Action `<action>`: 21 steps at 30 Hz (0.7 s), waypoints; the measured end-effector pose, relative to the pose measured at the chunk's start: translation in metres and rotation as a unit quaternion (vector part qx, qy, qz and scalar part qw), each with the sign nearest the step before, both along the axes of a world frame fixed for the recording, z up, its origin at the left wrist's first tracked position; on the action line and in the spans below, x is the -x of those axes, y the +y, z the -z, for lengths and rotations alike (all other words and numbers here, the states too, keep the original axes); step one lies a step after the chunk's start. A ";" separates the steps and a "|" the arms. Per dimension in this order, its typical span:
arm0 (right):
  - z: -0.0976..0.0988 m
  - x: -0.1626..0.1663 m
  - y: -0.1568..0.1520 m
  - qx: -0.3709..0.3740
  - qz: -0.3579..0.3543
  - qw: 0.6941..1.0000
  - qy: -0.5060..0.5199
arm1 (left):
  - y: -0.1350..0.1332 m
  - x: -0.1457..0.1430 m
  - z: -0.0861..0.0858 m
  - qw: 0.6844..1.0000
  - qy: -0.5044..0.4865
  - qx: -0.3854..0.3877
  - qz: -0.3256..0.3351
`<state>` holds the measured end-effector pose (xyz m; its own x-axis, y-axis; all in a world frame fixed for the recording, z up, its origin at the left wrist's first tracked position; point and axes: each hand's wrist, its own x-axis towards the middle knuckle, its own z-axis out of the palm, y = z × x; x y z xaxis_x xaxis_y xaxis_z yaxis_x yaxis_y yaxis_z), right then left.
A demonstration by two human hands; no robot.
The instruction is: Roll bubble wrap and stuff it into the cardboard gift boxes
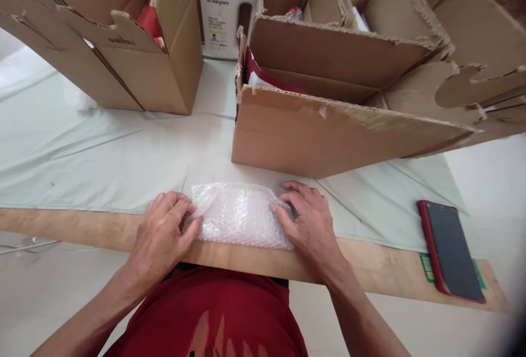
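A clear piece of bubble wrap (240, 217) lies flat at the table's front edge, folded into a roughly rectangular packet. Whether anything is inside it I cannot tell. My left hand (166, 228) pinches its left end between thumb and fingers. At the opposite end, my right hand (308, 220) grips the gathered right edge, thumb against the fingers. Both palms rest near the wooden border of the table.
A tall cardboard box (164, 66) stands at the back left. Beside it is a white detergent bottle (224, 17). Open cardboard boxes (329, 132) with packets inside fill the back right. A phone in a red case (454, 253) lies at the right edge.
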<state>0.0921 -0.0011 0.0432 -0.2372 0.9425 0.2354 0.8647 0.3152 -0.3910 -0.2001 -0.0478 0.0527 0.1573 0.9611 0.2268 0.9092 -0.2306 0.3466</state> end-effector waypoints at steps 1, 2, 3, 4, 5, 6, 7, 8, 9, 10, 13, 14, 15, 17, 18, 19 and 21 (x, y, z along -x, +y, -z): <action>-0.004 0.000 -0.003 0.025 0.004 0.999 0.039 | 0.000 0.000 -0.004 1.000 -0.023 0.013 -0.007; -0.008 -0.001 -0.009 0.058 0.013 0.995 0.081 | 0.002 0.003 -0.009 0.998 -0.047 0.034 -0.016; -0.013 -0.001 -0.016 0.097 0.023 0.988 0.122 | 0.004 0.007 -0.016 0.995 -0.070 0.060 -0.027; -0.017 -0.001 -0.024 0.139 0.030 0.977 0.162 | 0.007 0.012 -0.024 0.992 -0.088 0.086 -0.036; -0.021 0.001 -0.033 0.178 0.031 0.963 0.199 | 0.013 0.018 -0.032 0.988 -0.099 0.108 -0.040; -0.024 0.005 -0.043 0.210 0.024 0.950 0.231 | 0.020 0.023 -0.039 0.987 -0.101 0.118 -0.038; -0.025 0.010 -0.052 0.235 0.008 0.938 0.253 | 0.029 0.028 -0.044 0.988 -0.092 0.117 -0.033; -0.024 0.016 -0.061 0.255 -0.013 0.931 0.262 | 0.040 0.032 -0.047 0.991 -0.074 0.108 -0.024; -0.023 0.024 -0.068 0.269 -0.034 0.928 0.257 | 0.051 0.033 -0.048 0.994 -0.049 0.097 -0.013; -0.020 0.031 -0.074 0.271 -0.051 0.930 0.242 | 0.063 0.033 -0.047 0.996 -0.019 0.088 -0.003; -0.012 0.048 -0.083 0.227 -0.075 0.953 0.186 | 0.091 0.027 -0.031 0.995 0.063 0.070 0.036; -0.010 0.051 -0.082 0.205 -0.079 0.959 0.177 | 0.093 0.025 -0.026 0.994 0.077 0.053 0.049; -0.009 0.053 -0.081 0.188 -0.085 0.963 0.172 | 0.091 0.023 -0.020 0.995 0.077 0.024 0.055; -0.011 0.053 -0.078 0.181 -0.096 0.963 0.173 | 0.073 0.022 -0.014 0.996 0.040 -0.056 0.058; -0.012 0.052 -0.076 0.186 -0.101 0.961 0.179 | 0.057 0.023 -0.013 0.994 0.010 -0.091 0.065; -0.014 0.052 -0.074 0.194 -0.105 0.957 0.187 | 0.038 0.024 -0.012 0.990 -0.022 -0.115 0.077; -0.017 0.050 -0.070 0.214 -0.108 0.947 0.213 | -0.003 0.025 -0.013 0.984 -0.064 -0.099 0.136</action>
<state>0.0422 -0.0714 0.0599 -0.4048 0.9136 -0.0396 0.5325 0.2003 -0.8224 -0.2247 -0.0508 0.0652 0.3607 0.8225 0.4398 0.7559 -0.5340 0.3788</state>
